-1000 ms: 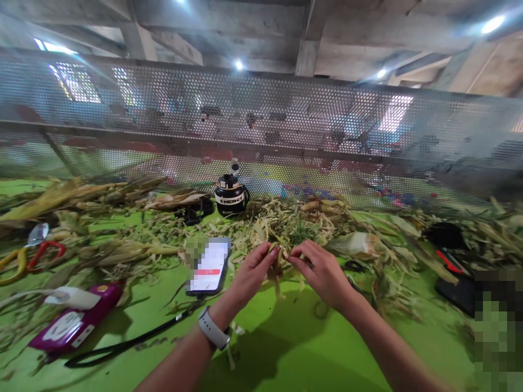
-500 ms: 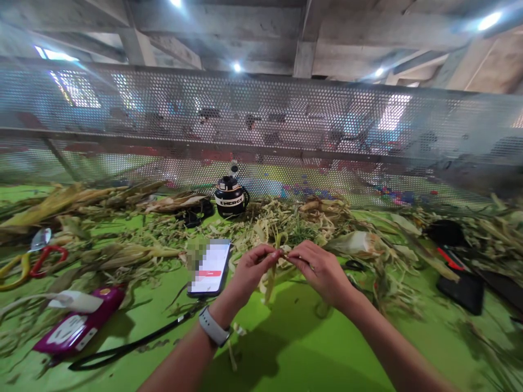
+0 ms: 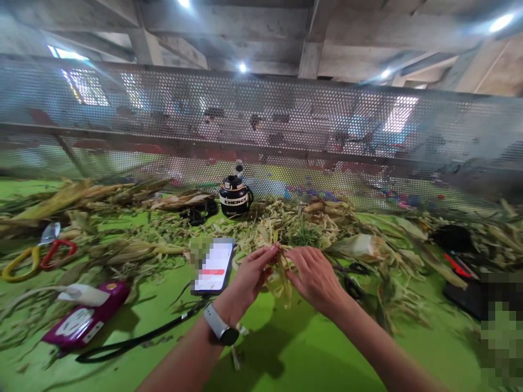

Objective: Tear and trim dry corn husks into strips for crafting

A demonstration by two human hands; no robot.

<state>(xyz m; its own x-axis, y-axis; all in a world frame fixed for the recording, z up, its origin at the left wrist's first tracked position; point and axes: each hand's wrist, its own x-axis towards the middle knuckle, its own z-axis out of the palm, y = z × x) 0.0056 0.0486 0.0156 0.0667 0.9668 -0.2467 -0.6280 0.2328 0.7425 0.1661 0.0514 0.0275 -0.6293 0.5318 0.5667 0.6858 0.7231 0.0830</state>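
Above the green tabletop, both hands meet around a pale yellow-green strip of corn husk that dangles between them. My left hand, with a grey-strapped watch on its wrist, pinches the top of the strip between thumb and fingertips. My right hand has its bent fingers against the same strip from the other side; its fingertips are partly hidden. Just behind the hands lies a heap of shredded husk. A whole husk bundle rests to the right, near black-handled scissors.
On the left lie a phone, a purple device with a white plug, a black strap and scissors with yellow and red handles. A black jug stands behind, before a perforated metal screen. A red-handled tool lies right.
My right hand has turned and spread more over the husk strip, its wrist slightly left. The strip has shifted right and looks wider. The whole view has swung a little left.
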